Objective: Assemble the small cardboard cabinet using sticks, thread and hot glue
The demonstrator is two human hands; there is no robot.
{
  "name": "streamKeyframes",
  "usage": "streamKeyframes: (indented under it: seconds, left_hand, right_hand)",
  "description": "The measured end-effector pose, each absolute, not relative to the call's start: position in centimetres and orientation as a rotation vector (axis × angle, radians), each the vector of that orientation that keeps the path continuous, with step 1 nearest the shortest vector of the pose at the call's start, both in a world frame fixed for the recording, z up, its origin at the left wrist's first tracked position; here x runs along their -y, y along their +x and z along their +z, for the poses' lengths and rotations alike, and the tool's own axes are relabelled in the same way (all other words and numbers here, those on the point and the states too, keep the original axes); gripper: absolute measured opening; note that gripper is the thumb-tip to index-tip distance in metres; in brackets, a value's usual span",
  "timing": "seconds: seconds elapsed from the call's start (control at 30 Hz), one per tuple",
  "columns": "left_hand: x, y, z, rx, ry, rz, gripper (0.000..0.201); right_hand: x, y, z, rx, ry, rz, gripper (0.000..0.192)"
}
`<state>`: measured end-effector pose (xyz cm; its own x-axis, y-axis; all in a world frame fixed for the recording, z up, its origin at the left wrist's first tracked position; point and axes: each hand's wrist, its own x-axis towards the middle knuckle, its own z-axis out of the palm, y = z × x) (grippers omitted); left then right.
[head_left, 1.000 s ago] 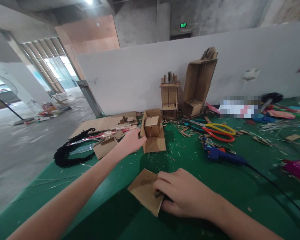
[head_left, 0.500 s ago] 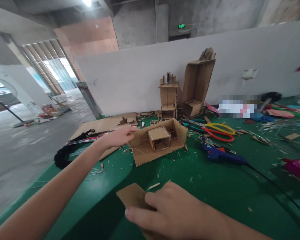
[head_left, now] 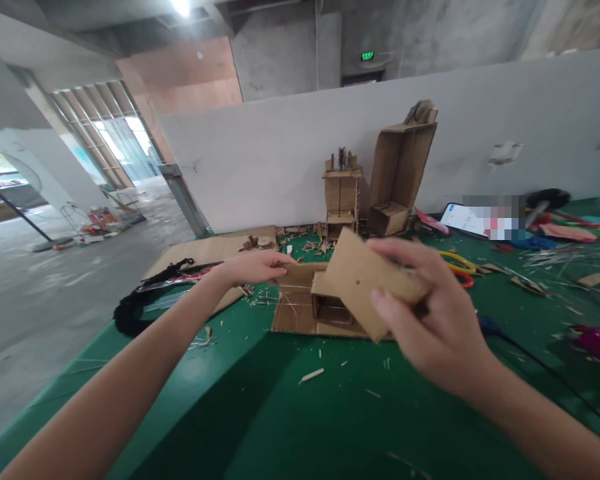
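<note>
My left hand (head_left: pixel 255 268) is closed on the upper left edge of an open cardboard box (head_left: pixel 294 307), its fingertips at the rim. The box lies on the green table and has a smaller box-shaped compartment inside. My right hand (head_left: pixel 435 307) pinches a flat cardboard piece (head_left: pixel 353 267) between thumb and fingers. A small dark hole shows in that piece. It is held tilted in front of the box and covers the box's right part. Whether the piece touches the box I cannot tell.
Behind stand a small cardboard tower (head_left: pixel 341 193) and a taller cardboard case (head_left: pixel 403 167) by the white partition. Yellow-handled scissors (head_left: pixel 457 261), a phone (head_left: pixel 463 220) and a purple tool (head_left: pixel 597 340) lie to the right. Black fuzzy stems (head_left: pixel 125 320) are at left. Cardboard scraps litter the table.
My right hand has risen from the near table edge, bringing the cardboard piece up before the box. The box has turned and shifted slightly right with my left hand.
</note>
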<state>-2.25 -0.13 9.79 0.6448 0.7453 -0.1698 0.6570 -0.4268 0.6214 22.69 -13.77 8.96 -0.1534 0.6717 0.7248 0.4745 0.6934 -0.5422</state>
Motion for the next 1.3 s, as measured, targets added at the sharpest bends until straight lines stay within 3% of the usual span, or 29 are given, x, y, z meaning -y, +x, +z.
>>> streamKeyframes:
  seconds: [0.27,0.43,0.6,0.8,0.97,1.1,1.3]
  left_hand:
    - [1.8,-4.5,8.3,-1.282,2.334,0.386,0.05]
    - [3.0,-7.2,6.0,-1.31,2.236,0.207,0.078]
    - [3.3,-7.1,5.2,-1.34,2.326,0.243,0.063]
    - [4.3,-6.9,5.4,-1.344,2.314,0.302,0.065]
    - [4.9,-5.2,6.5,-1.541,2.539,0.681,0.078]
    - [4.5,-4.8,6.6,-1.523,2.394,0.709,0.085]
    - [4.3,-5.8,5.6,-1.566,2.442,0.844,0.056]
  right_hand:
    - [9.5,21.9,11.8,1.928,-1.137,0.144,0.023]
    - [7.7,20.5,12.8,2.104,-1.169,0.175,0.019]
    - [5.6,18.8,13.2,2.21,-1.199,0.176,0.022]
    - [3.1,18.6,12.7,2.394,-1.255,0.192,0.046]
    - [1.8,19.8,11.9,2.468,-1.278,0.144,0.041]
    - [1.1,20.4,11.2,2.45,-1.294,0.173,0.044]
    - [1.0,20.9,10.7,2.507,-1.305,0.315,0.05]
